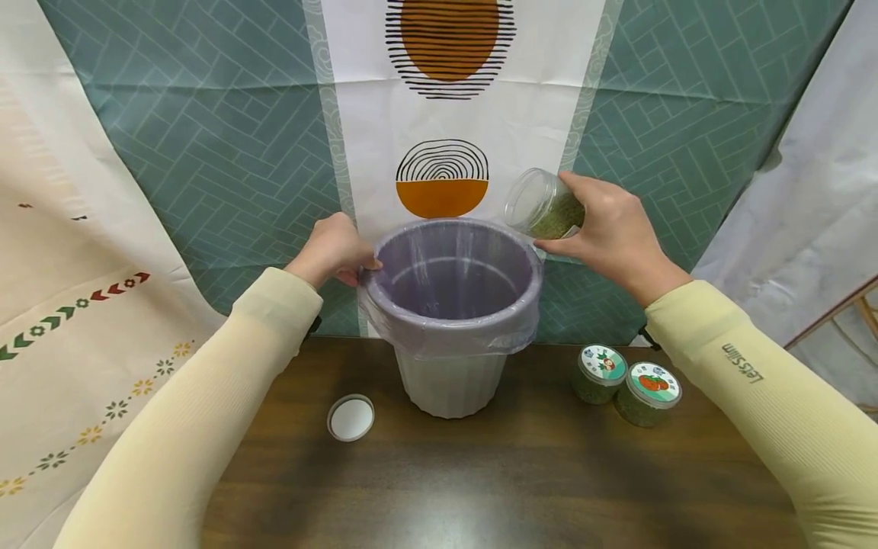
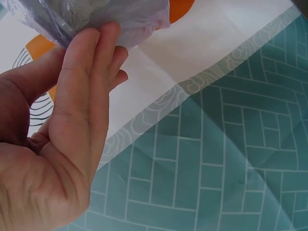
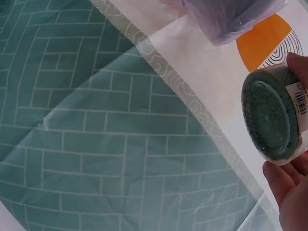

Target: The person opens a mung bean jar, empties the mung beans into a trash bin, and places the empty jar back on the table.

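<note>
My right hand (image 1: 613, 229) grips a clear plastic jar (image 1: 538, 204) of green granules, tilted with its uncovered mouth facing left above the right rim of a trash bin (image 1: 449, 381). The jar's round base (image 3: 269, 115) and part of a barcode label show in the right wrist view. A thin translucent purple liner (image 1: 459, 343) is folded over the bin's rim. At the rim's left side, my left hand (image 1: 339, 248) pinches the liner-covered edge between thumb and fingers. The left wrist view has this hand (image 2: 72, 110) against the liner, the thumb tip partly hidden.
A round lid (image 1: 351, 418) with a white inside lies on the brown table (image 1: 439, 480), left of the bin. Two closed jars with picture lids, one green-topped jar (image 1: 600, 374) and one tomato-pictured jar (image 1: 648, 393), stand at the right. A patterned teal cloth (image 1: 233, 137) hangs behind.
</note>
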The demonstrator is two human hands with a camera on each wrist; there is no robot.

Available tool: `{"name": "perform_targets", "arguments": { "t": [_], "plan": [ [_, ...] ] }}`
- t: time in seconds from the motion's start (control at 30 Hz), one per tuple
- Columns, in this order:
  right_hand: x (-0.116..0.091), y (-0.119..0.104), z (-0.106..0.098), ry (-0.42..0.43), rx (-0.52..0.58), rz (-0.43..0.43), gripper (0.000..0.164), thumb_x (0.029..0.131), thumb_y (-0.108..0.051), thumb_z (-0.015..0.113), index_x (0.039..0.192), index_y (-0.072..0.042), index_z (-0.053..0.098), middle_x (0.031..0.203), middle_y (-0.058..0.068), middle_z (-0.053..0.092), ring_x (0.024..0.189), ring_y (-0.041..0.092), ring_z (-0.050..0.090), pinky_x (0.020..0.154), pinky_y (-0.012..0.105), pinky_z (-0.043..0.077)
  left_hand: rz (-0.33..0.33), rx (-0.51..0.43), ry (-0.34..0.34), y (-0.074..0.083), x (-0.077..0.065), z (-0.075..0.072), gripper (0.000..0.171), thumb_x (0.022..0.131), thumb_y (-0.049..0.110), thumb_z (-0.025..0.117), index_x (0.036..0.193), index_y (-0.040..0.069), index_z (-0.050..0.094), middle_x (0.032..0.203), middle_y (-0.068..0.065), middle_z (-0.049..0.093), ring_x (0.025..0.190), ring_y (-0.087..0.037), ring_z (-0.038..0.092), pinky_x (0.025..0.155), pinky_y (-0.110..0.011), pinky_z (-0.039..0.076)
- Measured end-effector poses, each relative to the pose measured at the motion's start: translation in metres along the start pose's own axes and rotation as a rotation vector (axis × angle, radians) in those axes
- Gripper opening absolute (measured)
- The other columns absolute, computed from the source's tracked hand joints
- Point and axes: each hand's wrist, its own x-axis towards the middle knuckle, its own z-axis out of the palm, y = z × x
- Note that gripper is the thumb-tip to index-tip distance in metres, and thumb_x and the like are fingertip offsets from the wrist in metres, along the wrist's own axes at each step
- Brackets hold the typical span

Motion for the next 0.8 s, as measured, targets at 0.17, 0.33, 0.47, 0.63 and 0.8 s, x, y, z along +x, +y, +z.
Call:
{"name": "perform_targets", "arguments": {
  "t": [0.17, 0.33, 0.47, 0.63, 0.8],
  "plan": [
    [-0.002, 0.002, 0.003, -0.007, -0.036, -0.038, 0.092, 0.056, -0.033, 0.088, 0.136, -0.008, 0.048, 0.127, 0.016, 0.059, 0.113, 0.033, 0.058, 0.092, 0.047, 0.049, 0.015, -0.006, -0.007, 0.002, 0.001, 0.004, 0.039, 0.073, 0.018, 0.078, 0.094, -0.005, 0.054, 0.084, -0.02, 0.061, 0.057, -0.023, 0.07, 0.057, -0.032, 0.058],
    [0.001, 0.002, 0.008, 0.012, -0.062, -0.113, 0.09, 0.056, -0.03, 0.088, 0.134, -0.008, 0.05, 0.125, 0.015, 0.06, 0.113, 0.032, 0.058, 0.093, 0.046, 0.049, 0.03, 0.005, 0.009, 0.002, 0.002, 0.005, 0.041, 0.072, 0.02, 0.078, 0.094, -0.005, 0.054, 0.081, -0.02, 0.062, 0.057, -0.023, 0.07, 0.055, -0.031, 0.057],
    [0.005, 0.0, 0.012, 0.019, -0.081, -0.171, 0.088, 0.055, -0.028, 0.089, 0.132, -0.007, 0.052, 0.125, 0.014, 0.06, 0.113, 0.032, 0.058, 0.093, 0.046, 0.049, 0.035, 0.009, 0.013, 0.0, 0.001, 0.004, 0.039, 0.072, 0.02, 0.078, 0.092, -0.005, 0.056, 0.081, -0.02, 0.062, 0.056, -0.023, 0.069, 0.057, -0.032, 0.057],
    [0.007, -0.003, 0.013, -0.005, -0.105, -0.174, 0.091, 0.054, -0.028, 0.09, 0.134, -0.008, 0.051, 0.126, 0.014, 0.059, 0.114, 0.033, 0.056, 0.095, 0.046, 0.048, 0.042, -0.003, 0.019, 0.0, -0.002, 0.002, 0.036, 0.072, 0.019, 0.077, 0.09, -0.005, 0.057, 0.084, -0.02, 0.06, 0.056, -0.023, 0.069, 0.055, -0.032, 0.057],
    [0.009, -0.004, 0.015, -0.007, -0.12, -0.207, 0.091, 0.053, -0.027, 0.09, 0.133, -0.008, 0.051, 0.126, 0.014, 0.058, 0.114, 0.033, 0.056, 0.095, 0.047, 0.048, 0.034, 0.001, 0.014, -0.002, -0.001, 0.002, 0.035, 0.072, 0.02, 0.077, 0.089, -0.003, 0.057, 0.082, -0.019, 0.063, 0.057, -0.023, 0.07, 0.06, -0.033, 0.058]
  ]
}}
